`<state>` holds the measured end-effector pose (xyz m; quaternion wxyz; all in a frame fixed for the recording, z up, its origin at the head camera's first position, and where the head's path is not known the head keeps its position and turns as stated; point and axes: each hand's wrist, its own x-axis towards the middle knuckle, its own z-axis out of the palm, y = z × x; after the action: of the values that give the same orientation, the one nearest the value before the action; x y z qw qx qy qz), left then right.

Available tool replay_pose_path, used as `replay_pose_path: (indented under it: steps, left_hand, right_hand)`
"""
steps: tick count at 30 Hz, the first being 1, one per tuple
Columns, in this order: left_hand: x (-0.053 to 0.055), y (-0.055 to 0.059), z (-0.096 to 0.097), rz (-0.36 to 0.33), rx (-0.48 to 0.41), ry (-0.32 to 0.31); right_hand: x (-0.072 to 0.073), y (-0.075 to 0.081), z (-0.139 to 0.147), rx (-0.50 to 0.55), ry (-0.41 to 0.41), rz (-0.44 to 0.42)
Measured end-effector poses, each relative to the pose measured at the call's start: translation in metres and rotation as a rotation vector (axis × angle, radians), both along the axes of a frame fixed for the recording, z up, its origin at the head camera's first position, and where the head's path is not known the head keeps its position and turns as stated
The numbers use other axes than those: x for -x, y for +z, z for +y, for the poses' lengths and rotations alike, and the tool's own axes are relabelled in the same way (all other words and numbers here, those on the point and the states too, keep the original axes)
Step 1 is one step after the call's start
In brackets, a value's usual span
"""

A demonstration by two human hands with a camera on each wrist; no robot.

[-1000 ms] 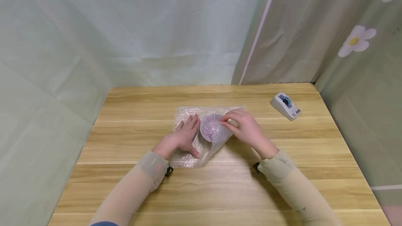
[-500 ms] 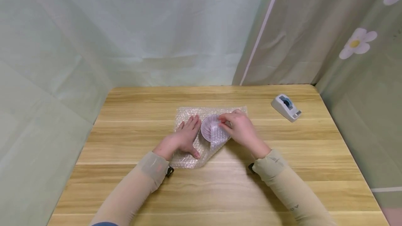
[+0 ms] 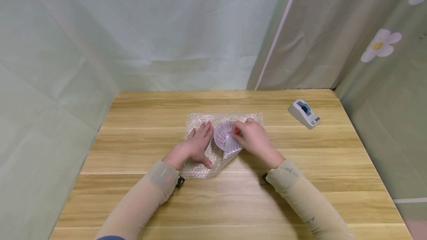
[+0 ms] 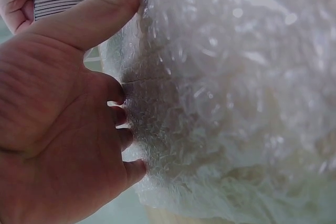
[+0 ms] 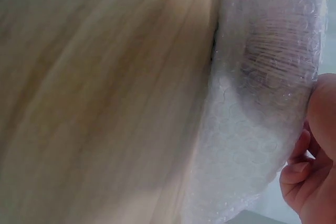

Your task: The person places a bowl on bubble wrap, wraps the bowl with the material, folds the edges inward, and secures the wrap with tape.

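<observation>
A small bowl (image 3: 221, 135) with thin dark stripes stands on a sheet of bubble wrap (image 3: 197, 118). One corner of the sheet is folded up over the bowl's right side. My right hand (image 3: 256, 139) pinches that corner at the bowl's right rim. In the right wrist view the raised bubble wrap (image 5: 236, 150) covers the bowl's side, whose stripes show through. Left of the bowl, my left hand (image 3: 196, 146) lies with fingers spread on the sheet, its fingertips close by the rim. In the left wrist view its fingertips press into the wrap.
A white tape dispenser (image 3: 303, 113) with a blue roll stands at the back right of the wooden table (image 3: 150, 203). Pale curtains (image 3: 186, 40) hang behind the table and at both sides.
My right hand has moved slightly left and inward over the bowl, bringing the bubble wrap corner down into it. My left hand has stayed in place.
</observation>
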<state>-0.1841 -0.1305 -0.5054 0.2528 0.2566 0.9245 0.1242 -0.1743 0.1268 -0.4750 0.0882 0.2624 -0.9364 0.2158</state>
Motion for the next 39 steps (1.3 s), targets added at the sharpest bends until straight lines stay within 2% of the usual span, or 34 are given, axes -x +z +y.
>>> replay_pose_path:
  steps: [10,16,23,24,28,30,34,37,39]
  left_hand:
    - [0.001,0.001,0.000,-0.011,0.003,0.002]
    - [-0.002,0.005,-0.001,-0.002,-0.015,0.004]
    - [-0.009,0.031,0.002,-0.016,0.016,0.009]
    - [-0.009,0.032,0.003,-0.014,0.020,0.006]
    - [-0.007,0.022,0.000,-0.012,-0.007,0.014]
    - [-0.005,0.014,-0.002,-0.012,-0.047,0.021]
    - [-0.008,0.021,-0.001,-0.020,-0.057,0.024]
    - [-0.010,0.030,0.002,-0.027,-0.021,0.020]
    - [-0.009,0.031,0.002,-0.020,-0.005,0.015]
  right_hand:
    - [-0.001,0.008,-0.008,-0.170,-0.005,0.000]
    - [-0.001,0.007,-0.013,-0.184,-0.021,-0.010]
    - [-0.001,0.004,-0.015,-0.175,-0.015,0.031]
    - [-0.001,0.003,-0.015,-0.181,-0.017,0.032]
    - [-0.001,0.003,-0.016,-0.211,-0.025,0.037]
    - [-0.001,0.002,-0.017,-0.217,-0.029,0.047]
    - [-0.003,0.003,-0.017,-0.211,-0.070,0.045]
    - [-0.004,0.004,-0.018,-0.196,-0.132,0.016]
    - [-0.004,0.005,-0.018,-0.174,-0.175,-0.008]
